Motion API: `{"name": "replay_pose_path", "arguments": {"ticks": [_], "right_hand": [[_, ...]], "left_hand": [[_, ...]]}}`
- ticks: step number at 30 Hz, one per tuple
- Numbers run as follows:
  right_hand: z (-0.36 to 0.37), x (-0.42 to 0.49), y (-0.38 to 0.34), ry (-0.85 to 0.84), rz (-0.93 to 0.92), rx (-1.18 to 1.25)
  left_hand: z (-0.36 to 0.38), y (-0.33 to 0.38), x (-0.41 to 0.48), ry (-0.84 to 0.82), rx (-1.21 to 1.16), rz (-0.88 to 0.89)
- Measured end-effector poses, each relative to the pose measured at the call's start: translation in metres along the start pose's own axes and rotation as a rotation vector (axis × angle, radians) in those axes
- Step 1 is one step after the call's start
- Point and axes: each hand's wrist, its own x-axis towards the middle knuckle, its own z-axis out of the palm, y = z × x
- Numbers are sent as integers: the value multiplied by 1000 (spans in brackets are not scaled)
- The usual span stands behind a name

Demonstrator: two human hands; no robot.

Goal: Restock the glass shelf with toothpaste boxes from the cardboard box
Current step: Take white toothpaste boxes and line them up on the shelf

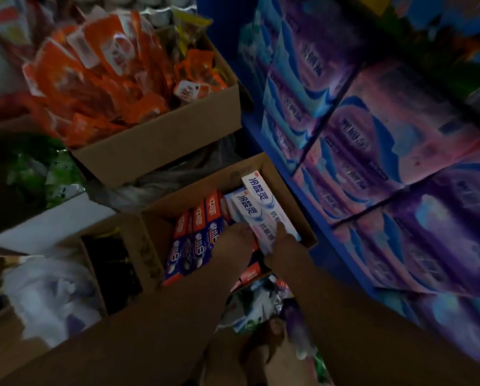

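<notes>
Both bare forearms reach down into an open brown cardboard box [284, 190] with plain matte walls, sitting low in the middle of the scene. Inside it, along the left, a row of glossy red-and-blue rectangular toothpaste cartons [197, 232] lies packed side by side; along the right lie two long white-and-pale-blue toothpaste cartons [257, 204], tilted up toward the far right corner. The left hand [237, 243] rests on the near ends of the cartons, fingers curled down where red meets white; whether it truly has hold of one cannot be told. The right hand [279, 240] lies against the white cartons' near end with a finger stretched along the top face, its grasp likewise unclear. To the far left, a second, larger corrugated cardboard box [161, 140] brims with crinkly orange-and-white foil sachets [94, 79]. To the right, a blue shelf unit [297, 185] holds soft, shiny purple-pink-and-blue wrapped packs [394, 140] stacked in tiers.
</notes>
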Motion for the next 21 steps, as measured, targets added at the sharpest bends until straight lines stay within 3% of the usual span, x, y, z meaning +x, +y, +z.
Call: {"name": "replay_pose_path", "arguments": {"ticks": [4, 6, 8, 10, 12, 17, 19, 21], "right_hand": [[-24, -6, -8, 109, 2, 170], [-39, -13, -12, 102, -47, 179], [-52, -23, -16, 112, -118, 196], [-61, -33, -21, 146, -180, 204], [-64, -39, -22, 162, -218, 209], [-61, -48, -23, -85, -270, 423], [-55, -36, -21, -23, -182, 476], [-47, -17, -18, 97, -99, 370]], "left_hand": [[7, 5, 9, 17, 91, -82], [7, 13, 10, 26, -209, -207], [5, 21, 4, -74, -493, -308], [2, 29, 4, -151, -770, -332], [-3, 35, 6, -127, -933, -313], [-27, 32, 10, -83, -914, -338], [-36, 20, 15, -98, -935, -350], [-44, 8, 20, -116, -956, -348]]}}
